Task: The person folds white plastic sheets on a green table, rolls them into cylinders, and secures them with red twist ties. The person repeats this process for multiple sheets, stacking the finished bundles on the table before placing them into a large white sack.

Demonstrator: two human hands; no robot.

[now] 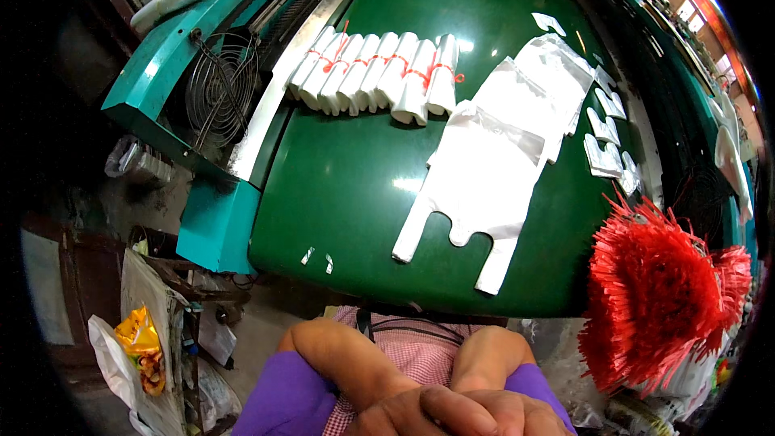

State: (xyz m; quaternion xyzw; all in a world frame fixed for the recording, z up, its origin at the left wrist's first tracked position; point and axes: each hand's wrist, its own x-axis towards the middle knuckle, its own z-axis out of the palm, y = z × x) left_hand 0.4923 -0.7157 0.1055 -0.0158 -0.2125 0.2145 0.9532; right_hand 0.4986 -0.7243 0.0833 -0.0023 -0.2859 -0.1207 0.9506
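Note:
My left hand (394, 417) and my right hand (510, 413) are brought together at the lower edge, close in front of my body. Their fingers look curled and pressed against each other; the lower parts are cut off, so anything between them is hidden. Both hands are off the green table (347, 194). On the table lies a stack of flat white plastic vest bags (484, 169), its handles toward me, with further stacks overlapping behind it. To their left sits a row of rolled white bag bundles (371, 73), tied with red strips.
A bushy bunch of red plastic strips (658, 291) hangs at the table's right corner. Small white cut-offs (601, 153) lie along the right side. A teal machine frame with a wire-guarded fan (222, 85) borders the left. A yellow packet (139, 333) rests on a stand lower left.

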